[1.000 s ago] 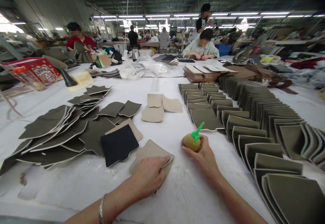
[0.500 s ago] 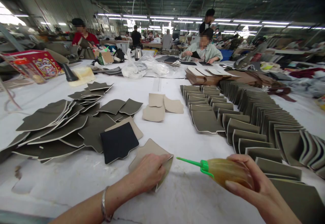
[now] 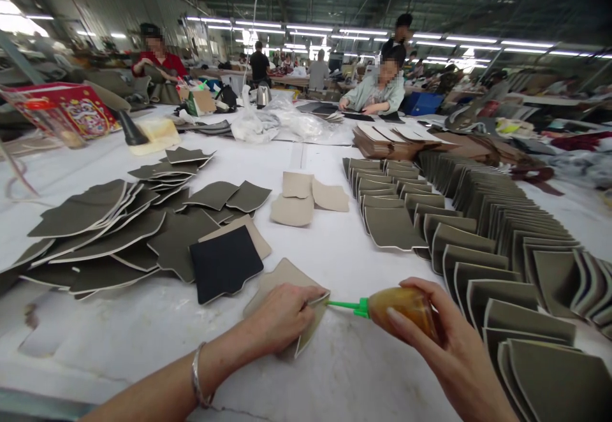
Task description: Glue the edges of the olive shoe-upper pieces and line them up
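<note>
My left hand (image 3: 282, 317) lies with curled fingers on a beige cut piece (image 3: 280, 278) on the white table (image 3: 344, 371) and lifts its right edge a little. My right hand (image 3: 444, 342) grips an amber squeeze bottle (image 3: 404, 304) laid sideways. Its green nozzle (image 3: 345, 305) points left and reaches the raised edge of the beige piece by my left fingertips. A black cut piece (image 3: 224, 262) lies just left of the beige one.
A loose heap of olive-grey cut pieces (image 3: 119, 231) covers the left. Rows of overlapped olive pieces (image 3: 478, 231) fill the right. Three beige pieces (image 3: 306, 196) lie mid-table. People sit working at the far tables; bags and a red box (image 3: 71, 113) stand at the back left.
My right hand lifted the bottle off the table, tipped it sideways and brought its nozzle left to the beige piece's edge. My left hand stayed on the piece.
</note>
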The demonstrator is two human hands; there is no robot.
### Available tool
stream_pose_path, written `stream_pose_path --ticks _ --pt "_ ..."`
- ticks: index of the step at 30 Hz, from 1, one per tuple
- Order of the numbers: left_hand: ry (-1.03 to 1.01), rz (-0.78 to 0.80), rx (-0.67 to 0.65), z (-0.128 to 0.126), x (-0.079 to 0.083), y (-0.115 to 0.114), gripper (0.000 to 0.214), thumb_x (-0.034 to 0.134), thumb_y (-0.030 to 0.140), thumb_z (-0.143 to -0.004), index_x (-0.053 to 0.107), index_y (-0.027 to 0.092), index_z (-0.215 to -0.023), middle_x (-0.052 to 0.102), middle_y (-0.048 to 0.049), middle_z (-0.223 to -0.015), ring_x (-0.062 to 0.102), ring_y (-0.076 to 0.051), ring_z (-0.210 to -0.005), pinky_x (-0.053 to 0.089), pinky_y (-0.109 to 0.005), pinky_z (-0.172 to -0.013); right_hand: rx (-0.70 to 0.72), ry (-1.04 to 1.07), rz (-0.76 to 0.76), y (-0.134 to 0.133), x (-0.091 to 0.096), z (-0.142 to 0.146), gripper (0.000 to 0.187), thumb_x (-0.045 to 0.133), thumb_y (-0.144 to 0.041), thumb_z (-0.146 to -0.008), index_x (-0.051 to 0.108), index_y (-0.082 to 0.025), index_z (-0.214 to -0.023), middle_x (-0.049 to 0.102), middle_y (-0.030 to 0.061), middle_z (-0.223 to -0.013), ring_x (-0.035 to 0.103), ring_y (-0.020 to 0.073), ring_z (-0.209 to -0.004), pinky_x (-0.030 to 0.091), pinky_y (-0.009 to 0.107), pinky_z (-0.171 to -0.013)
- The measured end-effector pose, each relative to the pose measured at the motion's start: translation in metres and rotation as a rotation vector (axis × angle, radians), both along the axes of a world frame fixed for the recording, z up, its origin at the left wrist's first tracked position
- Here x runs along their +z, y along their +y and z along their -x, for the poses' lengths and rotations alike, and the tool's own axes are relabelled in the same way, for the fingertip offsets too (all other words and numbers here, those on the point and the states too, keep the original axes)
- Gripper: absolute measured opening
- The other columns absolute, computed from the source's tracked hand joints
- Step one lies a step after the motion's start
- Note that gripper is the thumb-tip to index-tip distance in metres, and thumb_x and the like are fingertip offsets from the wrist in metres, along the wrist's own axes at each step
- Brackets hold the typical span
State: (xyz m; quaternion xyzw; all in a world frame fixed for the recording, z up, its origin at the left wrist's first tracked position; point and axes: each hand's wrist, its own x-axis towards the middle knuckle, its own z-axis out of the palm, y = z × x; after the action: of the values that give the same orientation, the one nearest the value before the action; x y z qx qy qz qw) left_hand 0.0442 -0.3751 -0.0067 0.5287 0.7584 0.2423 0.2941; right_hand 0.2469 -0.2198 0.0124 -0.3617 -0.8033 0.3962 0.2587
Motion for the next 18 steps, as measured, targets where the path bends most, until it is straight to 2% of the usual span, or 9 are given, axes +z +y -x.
stream_pose_path --ticks 10,14,18 --pt "0.019 0.013 -0.01 -0.0002 -0.0027 0.0004 0.055 0.039 0.012 -0.078 0.058 0.029 -0.127 0.066 0.0007 -0.12 0.064 -0.021 -0.105 0.045 -0.03 -0.094 -0.042 -0.046 -0.12 -0.006 -0.0042 0.0056 0.047 0.064 -0.061 -0.075 0.055 -0.028 -0.106 0.061 0.0034 -0.102 0.059 0.0255 -0.087 0.046 0.037 -0.078" --pt "0.031 -0.002 -0.01 -0.0016 -0.0053 -0.0007 0.054 0.039 0.014 -0.08 0.058 0.03 -0.128 0.064 0.001 -0.122 0.063 -0.021 -0.105 0.045 -0.03 -0.094 -0.029 -0.06 -0.104 -0.0083 -0.0038 0.0047 0.044 0.064 -0.059 -0.076 0.054 -0.028 -0.106 0.061 0.0018 -0.098 0.059 0.0241 -0.083 0.046 0.035 -0.074" --pt "0.066 0.025 -0.008 -0.0026 -0.0053 -0.0012 0.053 0.037 0.016 -0.082 0.058 0.03 -0.128 0.069 -0.0016 -0.114 0.066 -0.022 -0.099 0.048 -0.031 -0.086 -0.068 -0.066 -0.056 -0.0064 -0.0024 0.0068 0.042 0.061 -0.06 -0.078 0.053 -0.027 -0.103 0.061 0.001 -0.092 0.059 0.0234 -0.079 0.046 0.035 -0.072"
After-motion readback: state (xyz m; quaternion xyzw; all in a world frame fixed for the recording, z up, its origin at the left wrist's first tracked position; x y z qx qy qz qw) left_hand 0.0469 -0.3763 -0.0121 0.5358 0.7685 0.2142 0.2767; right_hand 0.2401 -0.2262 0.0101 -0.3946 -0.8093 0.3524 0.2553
